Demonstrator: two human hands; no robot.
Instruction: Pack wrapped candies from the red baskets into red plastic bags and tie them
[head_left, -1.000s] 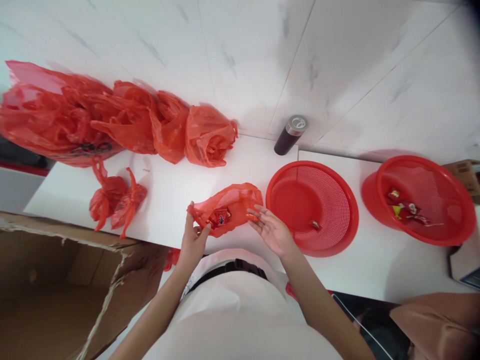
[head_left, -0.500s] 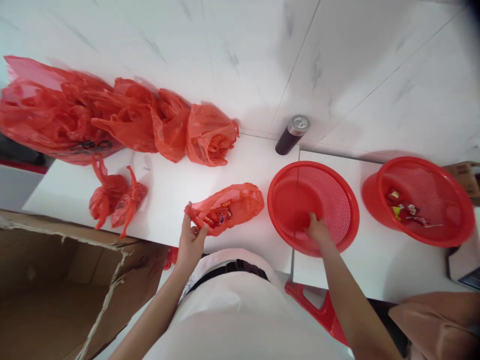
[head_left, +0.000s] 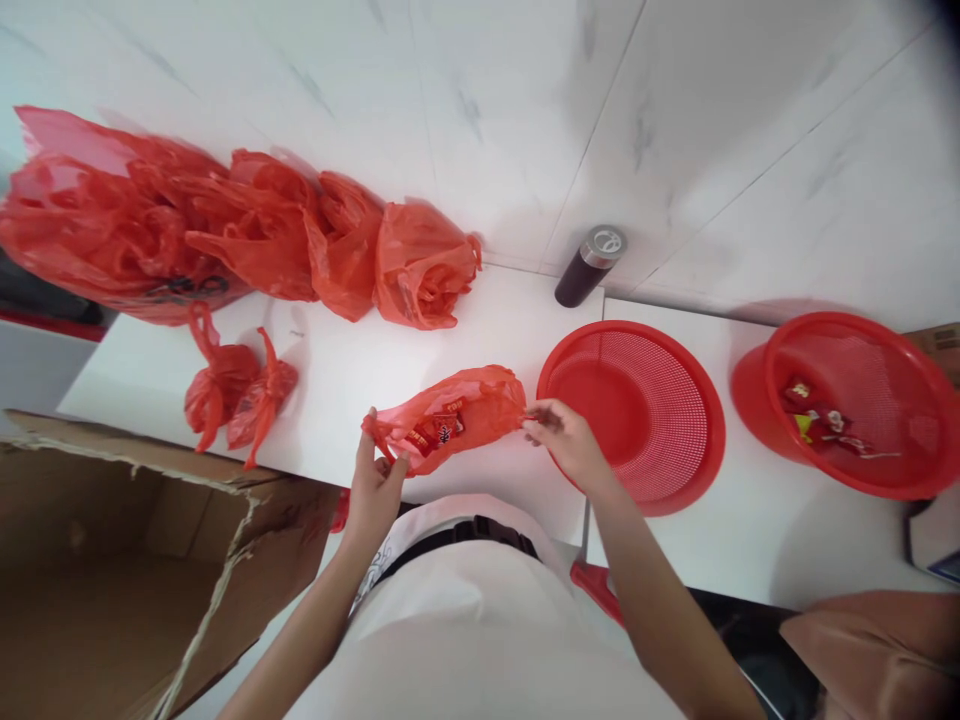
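A small red plastic bag [head_left: 491,395] lies on the white table with its mouth spread, and several red printed packets [head_left: 442,428] show inside it. My left hand [head_left: 377,490] is closed on the bag's left end, thumb and fingers pinching the plastic. At the opposite end my right hand [head_left: 566,435] has its fingertips pinched together on the bag's right edge. Whether anything else sits between those fingertips cannot be made out. Just to the right of the bag stands a red mesh basket [head_left: 679,420], partly behind my right hand and forearm.
Full red bags [head_left: 424,265] line the wall, and two small knotted bags [head_left: 259,400] lie at the left. A dark flask [head_left: 589,268] stands behind the basket. Another red basket [head_left: 757,400] holds several small wrapped items. A cardboard box [head_left: 285,540] is at lower left; a person's sleeve shows at lower right.
My right hand has come out of the mesh basket and moved left to the bag's right end. My left hand keeps its grip on the bag's left end.
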